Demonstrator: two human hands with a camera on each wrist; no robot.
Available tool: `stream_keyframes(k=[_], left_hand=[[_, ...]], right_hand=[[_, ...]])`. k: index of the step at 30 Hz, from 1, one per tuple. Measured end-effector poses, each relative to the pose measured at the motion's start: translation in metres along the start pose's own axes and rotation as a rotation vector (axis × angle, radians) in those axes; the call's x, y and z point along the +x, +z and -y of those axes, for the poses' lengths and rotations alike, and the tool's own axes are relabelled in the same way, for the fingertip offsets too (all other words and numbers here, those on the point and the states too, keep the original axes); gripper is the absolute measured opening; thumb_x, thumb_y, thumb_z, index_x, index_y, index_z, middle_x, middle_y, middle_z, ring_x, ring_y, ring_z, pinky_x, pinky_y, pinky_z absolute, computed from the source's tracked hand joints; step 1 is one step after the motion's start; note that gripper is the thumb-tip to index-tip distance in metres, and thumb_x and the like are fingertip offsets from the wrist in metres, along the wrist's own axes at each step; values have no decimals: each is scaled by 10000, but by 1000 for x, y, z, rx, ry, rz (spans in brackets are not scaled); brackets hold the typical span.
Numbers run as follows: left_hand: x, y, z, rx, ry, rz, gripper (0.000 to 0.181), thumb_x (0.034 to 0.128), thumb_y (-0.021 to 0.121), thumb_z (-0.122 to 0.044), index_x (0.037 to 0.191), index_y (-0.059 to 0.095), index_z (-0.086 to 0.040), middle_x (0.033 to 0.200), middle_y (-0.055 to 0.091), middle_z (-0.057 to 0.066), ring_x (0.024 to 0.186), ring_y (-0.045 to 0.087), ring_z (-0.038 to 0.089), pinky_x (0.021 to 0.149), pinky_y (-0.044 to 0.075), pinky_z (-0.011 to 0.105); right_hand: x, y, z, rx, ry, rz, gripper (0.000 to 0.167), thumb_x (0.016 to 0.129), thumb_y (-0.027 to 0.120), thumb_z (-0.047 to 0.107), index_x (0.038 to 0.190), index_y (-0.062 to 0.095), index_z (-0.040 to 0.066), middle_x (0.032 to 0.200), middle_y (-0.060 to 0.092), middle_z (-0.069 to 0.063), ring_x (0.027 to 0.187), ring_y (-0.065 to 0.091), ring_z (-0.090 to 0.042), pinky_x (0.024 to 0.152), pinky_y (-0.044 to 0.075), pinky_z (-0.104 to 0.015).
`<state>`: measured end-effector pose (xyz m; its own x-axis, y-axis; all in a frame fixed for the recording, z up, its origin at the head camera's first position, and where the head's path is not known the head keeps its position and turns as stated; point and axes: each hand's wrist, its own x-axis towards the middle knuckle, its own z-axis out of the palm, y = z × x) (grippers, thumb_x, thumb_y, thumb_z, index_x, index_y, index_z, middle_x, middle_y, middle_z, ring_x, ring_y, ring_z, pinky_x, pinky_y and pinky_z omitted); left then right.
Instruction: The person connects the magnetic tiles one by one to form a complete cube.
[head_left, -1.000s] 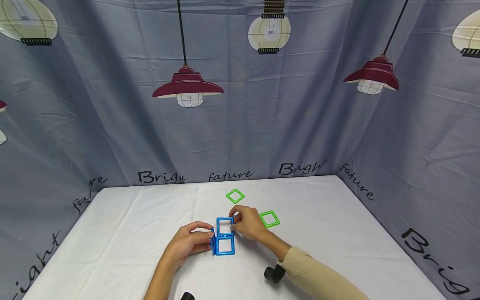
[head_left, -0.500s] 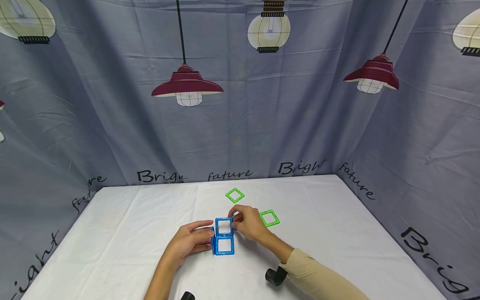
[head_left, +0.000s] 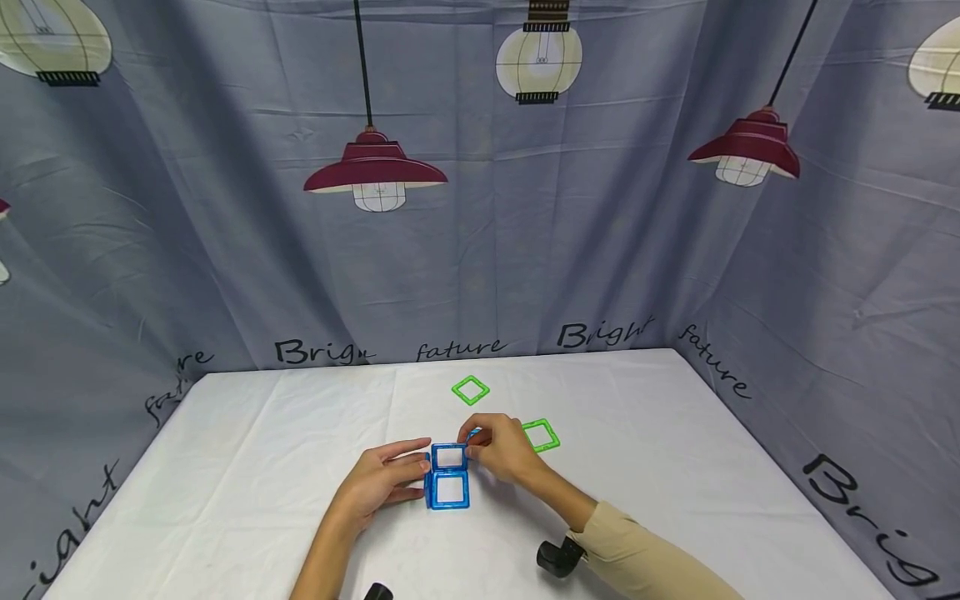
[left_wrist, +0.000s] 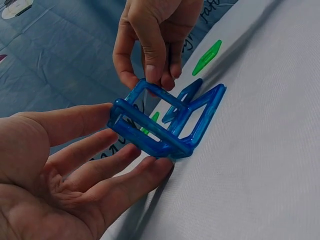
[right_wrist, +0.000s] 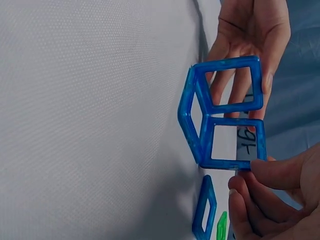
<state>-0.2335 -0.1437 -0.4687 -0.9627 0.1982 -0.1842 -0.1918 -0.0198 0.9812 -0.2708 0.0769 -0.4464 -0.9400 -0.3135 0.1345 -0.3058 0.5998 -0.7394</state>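
Three joined blue square frames stand on the white cloth: one lying flat point(head_left: 450, 505), one raised at its far edge point(head_left: 450, 447) and one upright point(head_left: 428, 493) on the left. My left hand point(head_left: 378, 483) touches the upright frame point(left_wrist: 150, 122) with extended, spread fingers. With thumb and fingertips, my right hand point(head_left: 498, 446) pinches a corner of the raised frame point(right_wrist: 232, 164). Another blue frame point(right_wrist: 197, 225) lies beyond, partly hidden by my right fingers in the head view.
One green square frame point(head_left: 470, 402) lies farther back; another point(head_left: 551, 445) sits right beside my right hand. The white-covered table point(head_left: 247, 467) meets a grey-blue curtain point(head_left: 465, 267) at its back and sides.
The far blue frame has tipped up from nearly flat, and my right hand has shifted slightly with it. My left hand has barely moved and stays against the upright frame.
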Motion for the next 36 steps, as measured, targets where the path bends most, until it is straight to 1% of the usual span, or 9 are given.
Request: stream_keyframes(k=[5,8,13,20,24,27,31,34,36], left_hand=[[0,1,1,29,4,-10,500,925,741,-161,1370,608,24,1336,645,225,1022,709,229,858,618,451],[0,2,0,49,9,-16,465,926,739,-173,1342,639,11,1329,655,207,1043,701,235,864,617,446],[0,3,0,55,19,-8,440,930,737,-174,1317,657,18,1316,662,224,1058,707,246,869,616,431],[0,1,1,52,10,8,454,926,748,-200,1316,660,14,1309,667,226,1045,716,224,862,619,402],[-1,1,3,56,1,19,465,928,749,-210,1323,654,15,1310,668,222,1049,717,228,859,620,397],[-1,1,3,61,-9,12,464,924,754,-215,1320,660,8,1300,681,196,1043,719,225,854,621,392],[0,2,2,73,-16,3,461,920,759,-215,1317,664,1,1301,687,172,1040,720,215,849,622,385],[0,2,1,80,-20,1,451,921,757,-207,1315,667,-6,1317,677,177,1052,719,215,851,622,381],[1,2,1,81,-19,0,440,925,752,-200,1313,670,-11,1327,669,185,1059,719,219,853,621,380]], right_hand=[[-2,-1,-1,20,3,21,190,853,729,-63,901,747,120,897,759,-60,789,661,-143,703,541,-299],[-2,-3,-1,38,1,30,187,855,727,-65,906,747,114,901,760,-67,791,663,-155,657,541,-283],[-2,-4,-2,56,-9,43,181,846,733,-65,898,747,107,891,761,-87,772,668,-158,601,538,-261],[-2,-6,-3,62,-16,67,174,835,746,-68,899,752,94,891,768,-70,791,696,-149,638,540,-260],[-1,-12,-2,48,-23,78,190,819,746,-68,954,761,64,890,762,-77,791,684,-150,691,543,-267],[1,-18,-2,43,-10,44,222,806,761,-50,1011,758,35,900,753,-107,791,664,-168,724,557,-291],[5,-23,-7,-10,43,-16,319,785,826,32,1092,745,52,964,745,-112,832,636,-179,747,555,-319],[8,-24,-14,-76,88,-14,436,759,875,98,1168,725,76,1033,739,-94,879,611,-186,760,532,-326],[8,-23,-19,-116,94,-4,502,735,898,117,1198,709,70,1057,732,-92,897,605,-201,769,529,-337]])
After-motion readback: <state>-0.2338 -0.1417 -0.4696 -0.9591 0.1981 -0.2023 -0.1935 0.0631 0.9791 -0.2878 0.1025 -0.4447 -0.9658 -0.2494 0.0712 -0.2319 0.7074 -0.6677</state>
